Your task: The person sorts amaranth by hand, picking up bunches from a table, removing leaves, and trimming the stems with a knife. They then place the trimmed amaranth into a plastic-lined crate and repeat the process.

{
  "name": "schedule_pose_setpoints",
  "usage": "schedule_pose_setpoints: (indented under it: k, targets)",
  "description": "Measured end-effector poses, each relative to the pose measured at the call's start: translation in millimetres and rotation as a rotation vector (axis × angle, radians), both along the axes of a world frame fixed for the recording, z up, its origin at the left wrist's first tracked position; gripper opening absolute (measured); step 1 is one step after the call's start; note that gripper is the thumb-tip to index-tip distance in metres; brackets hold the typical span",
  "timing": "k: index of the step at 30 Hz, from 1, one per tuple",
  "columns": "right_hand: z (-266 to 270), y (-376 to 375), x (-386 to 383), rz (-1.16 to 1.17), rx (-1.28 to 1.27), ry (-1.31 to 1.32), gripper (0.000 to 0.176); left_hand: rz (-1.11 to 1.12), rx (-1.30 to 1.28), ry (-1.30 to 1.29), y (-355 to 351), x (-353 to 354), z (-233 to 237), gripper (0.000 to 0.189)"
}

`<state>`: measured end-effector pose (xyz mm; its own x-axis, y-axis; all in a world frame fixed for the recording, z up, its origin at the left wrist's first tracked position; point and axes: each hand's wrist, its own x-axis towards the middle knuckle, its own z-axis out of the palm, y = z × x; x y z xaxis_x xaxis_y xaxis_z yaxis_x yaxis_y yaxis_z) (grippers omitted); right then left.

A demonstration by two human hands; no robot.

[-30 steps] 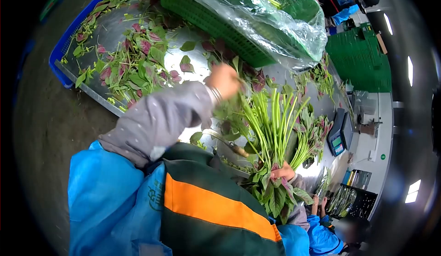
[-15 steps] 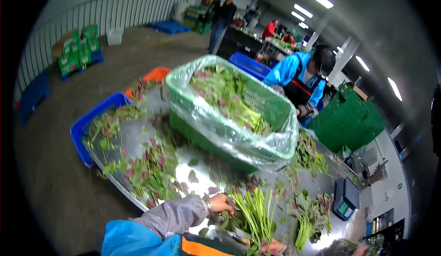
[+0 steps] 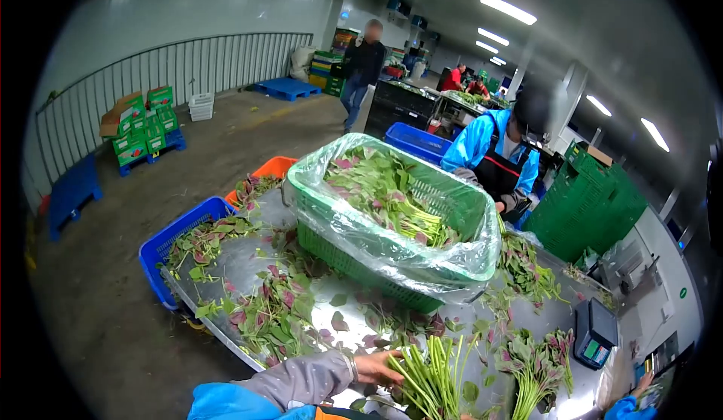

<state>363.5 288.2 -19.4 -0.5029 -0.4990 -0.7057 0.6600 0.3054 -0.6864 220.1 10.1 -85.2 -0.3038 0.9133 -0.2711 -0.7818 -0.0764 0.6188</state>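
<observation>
A bunch of leafy amaranth greens (image 3: pixel 433 378) stands stems up at the bottom middle of the head view. My left hand (image 3: pixel 379 367), in a grey sleeve, has its fingers closed against the left side of these stems. Only a sliver of my right hand (image 3: pixel 467 417) shows at the bottom edge, at the base of the bunch; its fingers are mostly cut off. Just right of it, another bunch of amaranth (image 3: pixel 531 367) lies on the metal table (image 3: pixel 320 299). Loose red-and-green leaves (image 3: pixel 275 311) are scattered to the left.
A green crate (image 3: pixel 376 247) lined with clear plastic holds greens beyond my hands. A blue basket (image 3: pixel 158 269) stands at the table's left edge, a scale (image 3: pixel 595 333) at right. A co-worker in blue (image 3: pixel 474 141) stands across; another person's hand (image 3: pixel 644 384) shows lower right.
My left hand has moved right onto the stems. The bunch sits lower in view and my right hand has nearly left the frame. The view has shifted, and the standing person in the background has changed pose.
</observation>
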Motion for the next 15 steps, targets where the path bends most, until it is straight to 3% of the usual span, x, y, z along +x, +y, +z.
schedule_pose_setpoints:
  k: [3, 4, 9, 12, 14, 15]
  targets:
    - [3, 3, 3, 0.023, -0.008, -0.018, 0.049, 0.161, 0.053, -0.035, -12, -13, -25, 0.035]
    - [4, 4, 3, 0.033, -0.006, -0.016, 0.05, 0.105, 0.073, 0.006, -20, -20, -23, 0.028]
    - [4, 5, 12, 0.054, -0.032, -0.031, 0.056, 0.074, -0.105, 0.233, -49, -34, 14, 0.019]
    - [4, 8, 17, 0.062, -0.048, -0.029, 0.059, 0.425, -0.288, 0.399, -72, -55, 14, 0.018]
    - [5, 9, 19, 0.089, -0.058, -0.01, 0.062, 0.403, -0.7, 1.404, -77, -59, 12, 0.025]
    - [7, 8, 18, 0.108, -0.07, 0.004, 0.063, 0.567, -0.719, 1.722, -72, -45, 44, 0.029]
